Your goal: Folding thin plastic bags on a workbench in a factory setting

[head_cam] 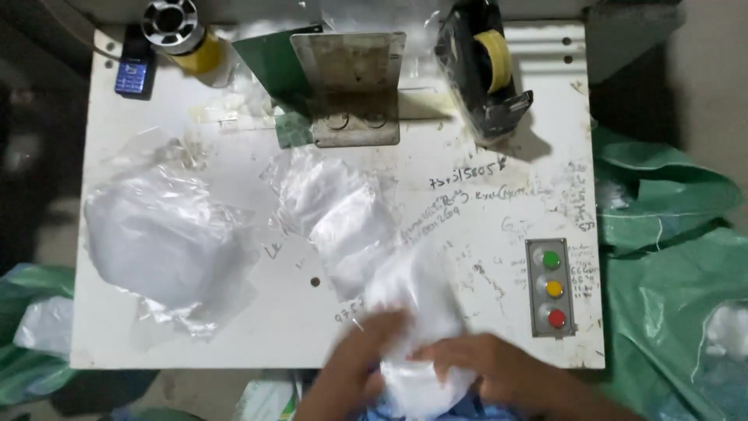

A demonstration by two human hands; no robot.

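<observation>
Both my hands meet at the near edge of a white worktable (467,164). My left hand (354,362) and my right hand (491,366) grip a clear plastic bag with white filling (417,312), one hand on each side of it. The bag is blurred by motion. Just beyond it lies another clear filled bag (335,206) in the middle of the table. A larger pile of clear bags (160,234) rests on the table's left part.
A bent metal plate (354,86) stands at the table's back, a tape dispenser (483,66) to its right. A small phone (134,74) and a yellow spool (183,35) sit at the back left. A three-button panel (553,288) is at front right. Green sacks (670,257) lie right.
</observation>
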